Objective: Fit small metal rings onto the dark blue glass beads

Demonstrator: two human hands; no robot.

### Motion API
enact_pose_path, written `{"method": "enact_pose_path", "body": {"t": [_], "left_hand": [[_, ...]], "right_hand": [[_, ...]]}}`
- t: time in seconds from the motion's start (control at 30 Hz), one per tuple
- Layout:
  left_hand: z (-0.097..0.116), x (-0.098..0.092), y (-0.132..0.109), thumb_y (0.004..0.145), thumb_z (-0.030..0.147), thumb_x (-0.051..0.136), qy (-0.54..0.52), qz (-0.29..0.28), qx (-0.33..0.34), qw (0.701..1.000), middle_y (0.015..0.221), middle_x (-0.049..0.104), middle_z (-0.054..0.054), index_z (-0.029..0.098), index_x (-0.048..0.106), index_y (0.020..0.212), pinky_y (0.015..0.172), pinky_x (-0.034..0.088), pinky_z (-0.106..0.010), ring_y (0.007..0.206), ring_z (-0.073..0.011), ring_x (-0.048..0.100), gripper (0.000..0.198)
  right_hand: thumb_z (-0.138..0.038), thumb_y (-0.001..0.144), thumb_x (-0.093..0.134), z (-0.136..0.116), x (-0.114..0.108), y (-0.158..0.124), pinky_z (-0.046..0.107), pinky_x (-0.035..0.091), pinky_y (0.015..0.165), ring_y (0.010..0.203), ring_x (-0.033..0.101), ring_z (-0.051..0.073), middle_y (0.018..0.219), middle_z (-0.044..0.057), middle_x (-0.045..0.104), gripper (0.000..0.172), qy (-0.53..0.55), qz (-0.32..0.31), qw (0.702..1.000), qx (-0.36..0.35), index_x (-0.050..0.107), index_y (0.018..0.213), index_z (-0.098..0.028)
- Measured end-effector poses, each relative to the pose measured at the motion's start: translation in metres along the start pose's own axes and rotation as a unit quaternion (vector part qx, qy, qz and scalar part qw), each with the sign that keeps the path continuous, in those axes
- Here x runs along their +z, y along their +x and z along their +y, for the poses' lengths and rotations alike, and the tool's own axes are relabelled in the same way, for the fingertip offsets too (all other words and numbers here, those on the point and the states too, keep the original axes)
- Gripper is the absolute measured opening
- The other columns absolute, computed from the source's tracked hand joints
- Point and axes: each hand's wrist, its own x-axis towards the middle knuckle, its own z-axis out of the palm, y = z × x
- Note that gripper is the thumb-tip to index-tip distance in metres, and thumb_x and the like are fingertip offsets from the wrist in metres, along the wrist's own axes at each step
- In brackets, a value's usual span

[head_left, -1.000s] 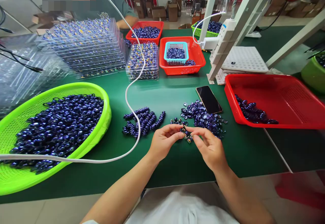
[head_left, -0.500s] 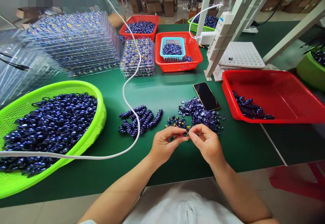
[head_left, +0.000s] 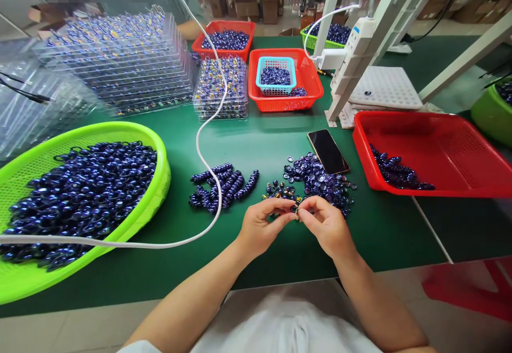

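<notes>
My left hand (head_left: 260, 225) and my right hand (head_left: 326, 225) meet fingertip to fingertip over the green table (head_left: 184, 273). Both are closed in a pinch around a small dark piece (head_left: 295, 209), mostly hidden by the fingers. Just beyond them lie small dark and gold parts (head_left: 280, 190). A heap of loose dark blue round caps (head_left: 320, 177) spreads behind my right hand. To the left are curved, ribbed rows of dark blue pieces (head_left: 224, 185).
A black phone (head_left: 328, 151) touches the heap. A green basket (head_left: 162, 182) stands left, a red tray (head_left: 440, 153) right. White cable (head_left: 208, 166) crosses the left side. Behind are clear stacked trays (head_left: 220, 89), a red basket (head_left: 316, 89) and a metal post (head_left: 360, 49). A person sits across.
The view has shifted slightly, so the surroundings appear a little to the right. My hands stay pinched together in nearly the same place.
</notes>
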Motion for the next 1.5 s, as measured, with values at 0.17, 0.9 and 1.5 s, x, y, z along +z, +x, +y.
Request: {"method": "enact_pose_path", "body": {"t": [0.17,0.9,1.5], "left_hand": [[0.001,-0.001,0.002,0.075,0.018,0.079,0.036,-0.005,0.036,0.999,0.079,0.076,-0.006,0.016,0.076,0.093,0.069,0.058,-0.026,0.071,-0.0165,0.071,0.018],[0.002,-0.009,0.006,0.074,0.016,0.079,0.091,-0.066,0.036,0.993,0.085,0.080,-0.006,0.017,0.078,0.093,0.067,0.059,-0.024,0.072,-0.0168,0.073,0.018],[0.000,-0.005,0.003,0.068,0.021,0.082,0.047,-0.033,-0.087,0.995,0.077,0.079,-0.005,0.018,0.080,0.081,0.064,0.060,-0.027,0.065,-0.0191,0.073,0.013]], "right_hand": [[-0.032,0.090,0.060,-0.002,0.001,0.000,0.026,0.044,0.069,0.075,0.054,0.014,0.083,0.000,0.058,0.012,0.002,-0.004,1.000,-0.004,0.060,0.085,-0.021],[-0.030,0.088,0.061,0.000,-0.002,0.003,0.026,0.044,0.069,0.075,0.057,0.015,0.078,0.000,0.061,0.012,-0.030,-0.028,0.999,0.018,0.061,0.082,-0.020],[-0.031,0.086,0.062,-0.004,-0.001,0.004,0.026,0.044,0.064,0.070,0.055,0.014,0.075,-0.001,0.059,0.015,-0.025,-0.040,0.998,0.029,0.057,0.077,-0.020]]}}
